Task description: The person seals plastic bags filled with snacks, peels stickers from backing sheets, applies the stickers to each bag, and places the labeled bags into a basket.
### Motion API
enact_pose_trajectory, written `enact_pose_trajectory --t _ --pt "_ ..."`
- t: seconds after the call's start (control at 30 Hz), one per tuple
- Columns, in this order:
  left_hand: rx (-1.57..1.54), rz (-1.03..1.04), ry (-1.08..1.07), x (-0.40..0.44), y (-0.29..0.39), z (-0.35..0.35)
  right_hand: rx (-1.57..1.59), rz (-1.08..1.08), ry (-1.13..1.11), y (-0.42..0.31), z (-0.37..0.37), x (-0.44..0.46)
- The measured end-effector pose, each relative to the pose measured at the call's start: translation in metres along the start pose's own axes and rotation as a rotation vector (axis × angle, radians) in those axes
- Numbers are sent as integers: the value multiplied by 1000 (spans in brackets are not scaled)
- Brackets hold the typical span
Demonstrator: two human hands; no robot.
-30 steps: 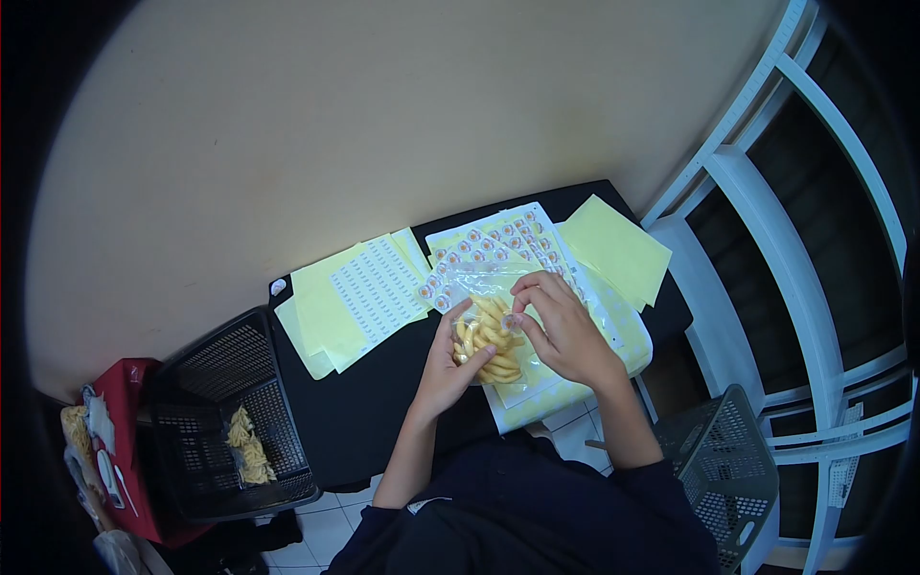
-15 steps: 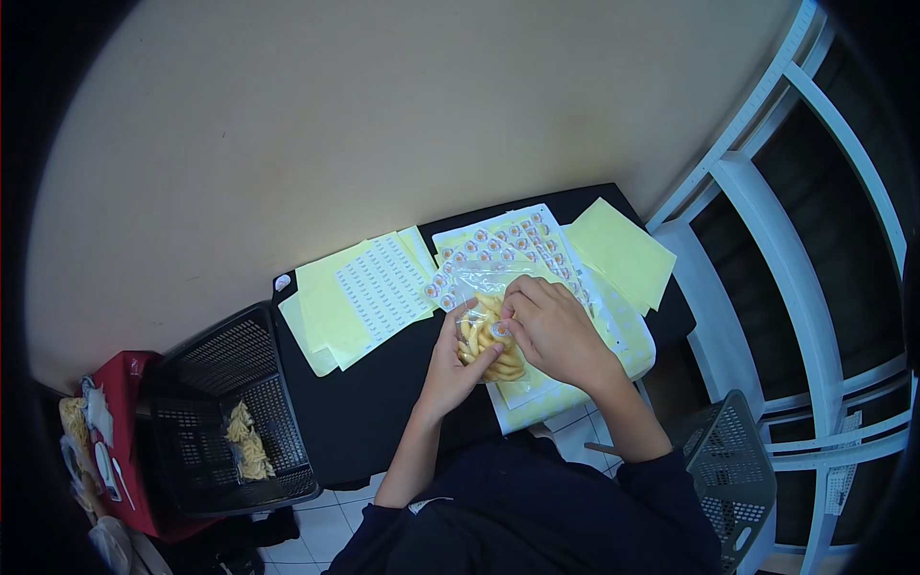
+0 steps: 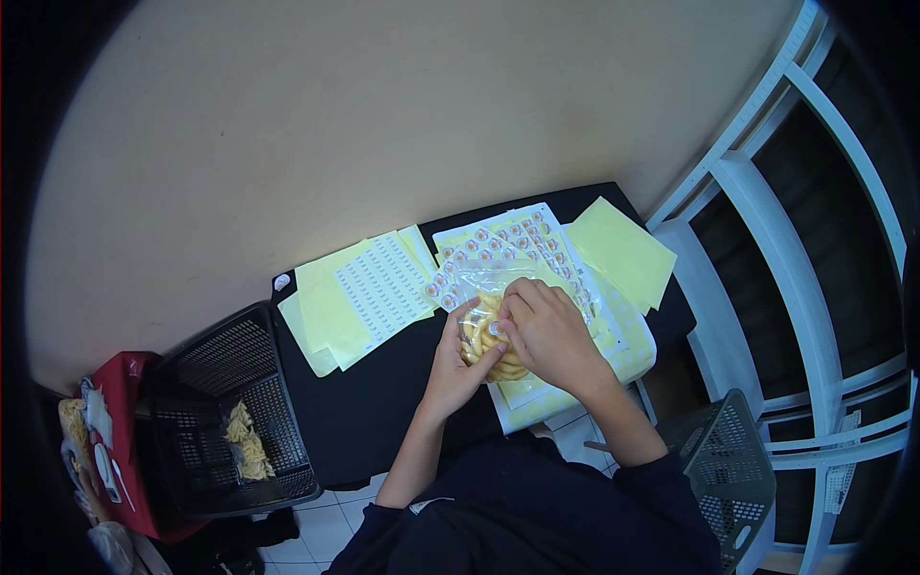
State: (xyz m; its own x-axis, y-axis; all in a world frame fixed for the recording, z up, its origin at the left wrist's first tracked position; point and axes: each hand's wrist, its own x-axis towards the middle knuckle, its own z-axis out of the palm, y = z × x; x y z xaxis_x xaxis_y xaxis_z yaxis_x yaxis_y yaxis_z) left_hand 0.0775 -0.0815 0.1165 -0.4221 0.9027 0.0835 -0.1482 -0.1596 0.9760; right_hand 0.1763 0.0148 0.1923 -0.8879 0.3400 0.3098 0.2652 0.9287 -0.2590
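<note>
A clear plastic bag of curved yellow snacks is held over the table's front part. Around its left side, my left hand is closed, with the thumb across the front. My right hand is pinched at the bag's face, thumb and fingertips at a small round sticker. Whether the sticker lies fully flat on the bag is hard to tell. Behind the bag, sheets of round printed stickers lie spread on the table.
A sheet of small printed labels lies on yellow paper at the left of the black table. More yellow sheets lie at the right. A black basket holds snack bags; a grey crate stands at the right.
My right fingertips and the round sticker have shifted slightly left on the bag. My left hand keeps its hold, nearly still.
</note>
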Motion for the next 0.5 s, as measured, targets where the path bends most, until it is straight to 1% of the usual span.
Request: enact_pose_trajectory --t 0.07,0.2,0.27,0.4,0.47,0.5 --pt "-36 7 9 0 -3 0 48 0 60 -1 2 -1" --pt "-20 32 22 -1 -1 0 96 24 85 -4 3 -5" --pt "-120 31 28 0 -4 0 140 30 99 -3 6 -6" --pt "-152 31 48 0 -3 0 123 11 136 -3 9 -9" --pt "-163 28 62 -1 -5 0 128 29 246 -3 14 -10" --pt "-162 29 61 -1 -5 0 127 30 248 -3 16 -12"
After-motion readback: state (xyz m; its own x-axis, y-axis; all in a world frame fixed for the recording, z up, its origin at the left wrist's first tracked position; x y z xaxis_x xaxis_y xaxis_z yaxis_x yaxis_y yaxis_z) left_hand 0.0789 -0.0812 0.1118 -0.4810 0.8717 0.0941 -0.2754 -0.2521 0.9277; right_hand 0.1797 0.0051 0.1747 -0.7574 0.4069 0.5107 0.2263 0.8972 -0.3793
